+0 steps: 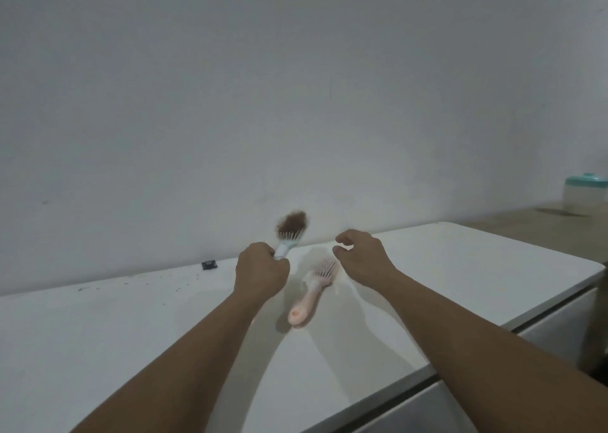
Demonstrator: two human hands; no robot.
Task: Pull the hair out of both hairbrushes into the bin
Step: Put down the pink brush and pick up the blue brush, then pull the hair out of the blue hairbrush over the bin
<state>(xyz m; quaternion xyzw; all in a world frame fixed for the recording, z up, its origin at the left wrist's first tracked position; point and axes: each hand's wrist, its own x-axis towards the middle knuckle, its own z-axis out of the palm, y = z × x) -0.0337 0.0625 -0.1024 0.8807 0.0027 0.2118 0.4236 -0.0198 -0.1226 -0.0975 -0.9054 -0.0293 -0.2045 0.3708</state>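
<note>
- The left hand (261, 269) is closed around the handle of the teal hairbrush (289, 238), raised off the white table (460, 268).
- A brown hair clump (292, 222) sits in its bristles at 12 o'clock from the fist; none is removed yet.
- The right hand (360, 255) hovers with fingers curled, gripping nothing.
- The pink hairbrush (312, 289) lies flat on the table at 7 o'clock from the right hand; hair in it cannot be determined.
- No bin is in view.
- Judgement: task at an early stage; both brushes remain.
</note>
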